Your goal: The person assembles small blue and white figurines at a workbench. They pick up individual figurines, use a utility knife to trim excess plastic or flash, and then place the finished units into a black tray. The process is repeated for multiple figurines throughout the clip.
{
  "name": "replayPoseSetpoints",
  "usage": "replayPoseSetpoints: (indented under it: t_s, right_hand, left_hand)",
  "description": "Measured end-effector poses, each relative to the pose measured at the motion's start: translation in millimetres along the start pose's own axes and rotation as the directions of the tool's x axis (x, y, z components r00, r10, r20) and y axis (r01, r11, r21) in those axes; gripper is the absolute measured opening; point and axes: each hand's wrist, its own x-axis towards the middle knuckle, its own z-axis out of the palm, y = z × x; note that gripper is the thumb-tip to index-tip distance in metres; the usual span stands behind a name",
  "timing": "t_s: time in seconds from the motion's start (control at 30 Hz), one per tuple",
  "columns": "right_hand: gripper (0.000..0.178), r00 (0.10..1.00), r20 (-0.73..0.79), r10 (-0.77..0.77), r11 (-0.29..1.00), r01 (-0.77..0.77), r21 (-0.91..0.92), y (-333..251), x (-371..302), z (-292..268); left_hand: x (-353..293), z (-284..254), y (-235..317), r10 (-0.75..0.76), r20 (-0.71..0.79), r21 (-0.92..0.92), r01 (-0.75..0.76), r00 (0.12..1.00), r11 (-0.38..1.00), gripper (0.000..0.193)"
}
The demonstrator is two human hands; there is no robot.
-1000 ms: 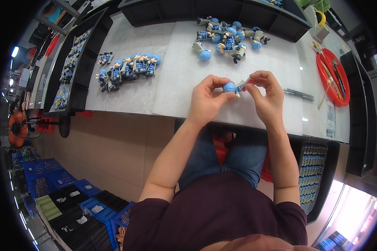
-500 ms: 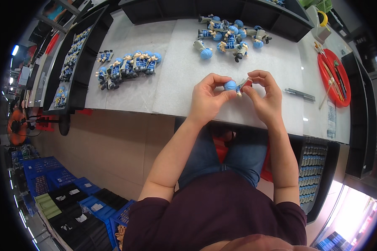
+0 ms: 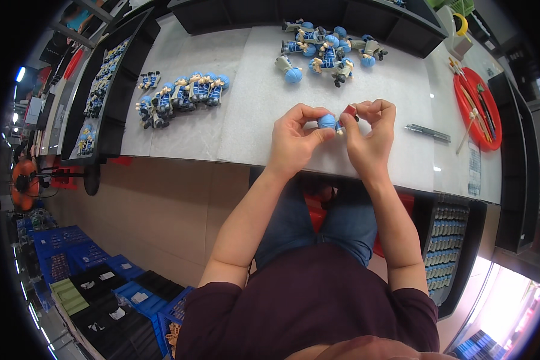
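A small figurine [image 3: 326, 122] with a light-blue head lies sideways above the white tabletop. My left hand [image 3: 293, 137] is closed on its head, thumb below and fingers above. My right hand [image 3: 371, 139] pinches a small red piece [image 3: 350, 110] between thumb and fingers, close to the figurine's body. Whether the red piece touches the figurine I cannot tell, as the fingers hide much of the body. Beyond my hands lies a loose heap of similar figurines [image 3: 330, 55], and a tight group of more figurines [image 3: 186, 93] sits to the left.
A grey metal tool [image 3: 428, 132] lies right of my hands, near a red oval tray [image 3: 467, 114] with brushes. Black bins [image 3: 306, 21] line the table's far side, and a black tray [image 3: 111, 90] of figurines stands left. A tray [image 3: 450, 246] of blue-headed pieces sits low on the right.
My right hand has turned and shifted slightly left, bringing the red piece up into fuller view. My left hand, still on the figurine's head, has moved a little left.
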Motion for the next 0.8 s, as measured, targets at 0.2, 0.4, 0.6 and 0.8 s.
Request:
replayPoseSetpoints:
  t_s: [0.2,0.4,0.6,0.8]
  right_hand:
    - [0.032,0.961,0.048,0.271,0.908,-0.272,0.319,-4,1,-3]
    - [0.033,0.99,0.114,0.088,0.989,-0.1,0.107,2,4,-5]
    - [0.034,0.975,0.004,-0.22,0.959,0.217,-0.184,2,-1,6]
    - [0.033,0.988,0.022,0.154,0.959,-0.154,0.239,-14,7,-8]
  left_hand:
    - [0,1,3,-0.019,-0.035,-0.002,0.019,0.999,1.0,0.027]
    - [-1,1,1,-0.007,-0.025,-0.01,0.007,1.0,1.0,0.027]
    - [0,3,-1,0.03,-0.047,0.021,-0.029,0.998,0.999,0.026]
    - [0,3,1,0.03,-0.065,0.02,-0.029,0.997,0.999,0.026]
